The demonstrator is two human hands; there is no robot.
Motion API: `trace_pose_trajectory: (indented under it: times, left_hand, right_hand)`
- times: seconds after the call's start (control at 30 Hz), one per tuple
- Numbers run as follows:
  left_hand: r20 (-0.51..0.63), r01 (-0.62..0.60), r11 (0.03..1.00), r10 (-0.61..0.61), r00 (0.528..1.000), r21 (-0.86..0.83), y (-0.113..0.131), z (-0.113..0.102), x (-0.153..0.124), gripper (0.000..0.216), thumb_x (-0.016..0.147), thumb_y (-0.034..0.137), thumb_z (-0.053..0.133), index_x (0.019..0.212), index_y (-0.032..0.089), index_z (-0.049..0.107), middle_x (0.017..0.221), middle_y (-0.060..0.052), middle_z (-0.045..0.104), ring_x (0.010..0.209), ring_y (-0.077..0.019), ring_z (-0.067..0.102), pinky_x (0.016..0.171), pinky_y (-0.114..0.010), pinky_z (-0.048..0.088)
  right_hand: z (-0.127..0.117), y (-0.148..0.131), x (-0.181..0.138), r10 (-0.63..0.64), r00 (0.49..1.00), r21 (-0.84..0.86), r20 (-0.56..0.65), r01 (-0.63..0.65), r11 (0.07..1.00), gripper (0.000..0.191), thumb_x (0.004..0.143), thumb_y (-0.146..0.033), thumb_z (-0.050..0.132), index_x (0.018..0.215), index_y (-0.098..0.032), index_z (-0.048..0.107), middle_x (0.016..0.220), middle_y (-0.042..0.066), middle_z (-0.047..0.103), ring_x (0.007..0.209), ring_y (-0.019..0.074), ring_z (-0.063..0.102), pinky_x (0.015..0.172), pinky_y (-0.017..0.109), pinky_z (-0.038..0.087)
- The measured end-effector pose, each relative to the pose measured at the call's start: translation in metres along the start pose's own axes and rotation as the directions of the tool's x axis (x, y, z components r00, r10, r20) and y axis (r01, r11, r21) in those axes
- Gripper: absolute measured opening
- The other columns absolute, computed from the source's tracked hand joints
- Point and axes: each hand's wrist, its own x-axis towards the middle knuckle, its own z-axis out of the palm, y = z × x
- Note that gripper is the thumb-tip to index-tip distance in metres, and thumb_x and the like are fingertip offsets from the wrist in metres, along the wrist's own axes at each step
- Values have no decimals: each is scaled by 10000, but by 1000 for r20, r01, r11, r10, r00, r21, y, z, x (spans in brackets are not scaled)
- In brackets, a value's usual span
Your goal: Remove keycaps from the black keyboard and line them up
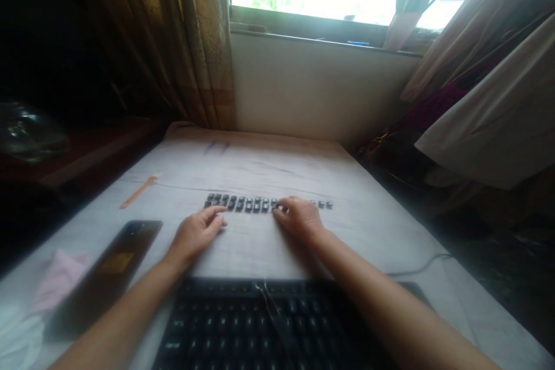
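Observation:
Two rows of small black keycaps (248,203) lie across the white cloth in front of me. My left hand (198,233) rests by the left end of the nearer row, its index finger stretched towards the keycaps and its thumb apart, holding nothing. At the right part of that row, my right hand (300,217) has thumb and index finger pinched on a keycap, mostly hidden by the fingers. Several keycaps (321,204) of the far row show beyond the right hand. Closer to me lies a black keyboard (234,322), partly covered by my right forearm.
A dark phone (125,266) and pink cloth (65,277) lie on the left, with an orange strip-like tool (139,191) farther back. A cable (422,265) crosses the right side. Curtain (203,40) and window wall (295,84) stand behind the table; hanging cloth (498,110) is at right.

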Motion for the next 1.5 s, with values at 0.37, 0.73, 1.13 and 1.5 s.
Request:
trace_pose_trajectory:
  times: [0.37, 0.73, 1.13, 1.5]
  left_hand:
    - [4, -1, 1000, 1, 1000, 7, -2, 0, 2, 379, 829, 383, 485, 1111, 206, 666, 805, -32, 764, 747, -233, 714, 759, -352, 538]
    - [4, -13, 1000, 13, 1000, 14, -3, 0, 1, 364, 847, 369, 488, 1112, 199, 670, 817, -33, 768, 758, -223, 713, 746, -326, 530]
    - [2, -25, 999, 25, 1000, 38, -8, 3, 2, 390, 841, 407, 465, 1096, 210, 685, 833, -33, 777, 824, -248, 723, 797, -354, 533]
    - [-22, -80, 990, 83, 996, 116, -8, 4, 0, 343, 836, 387, 485, 1056, 235, 700, 862, -18, 776, 842, -241, 713, 803, -343, 522]
  right_hand:
    - [1, -1, 0, -1, 1000, 33, 4, 1, 999, 254, 859, -356, 561, 1040, -272, 717, 979, 35, 723, 843, 200, 665, 714, 289, 461]
    - [-6, 5, -6, -37, 999, 66, -1, 37, 997, 207, 853, -283, 576, 997, -227, 714, 960, 44, 731, 846, 202, 669, 741, 300, 479]
    - [-52, -9, -99, -585, 800, 258, 135, 541, 800, 302, 878, -126, 559, 1106, -294, 663, 933, 22, 681, 750, 147, 622, 653, 240, 456]
    - [-61, -29, -106, -751, 615, -44, 240, 780, 625, 189, 887, -198, 599, 1063, -253, 639, 876, 37, 627, 677, 174, 545, 553, 281, 368]
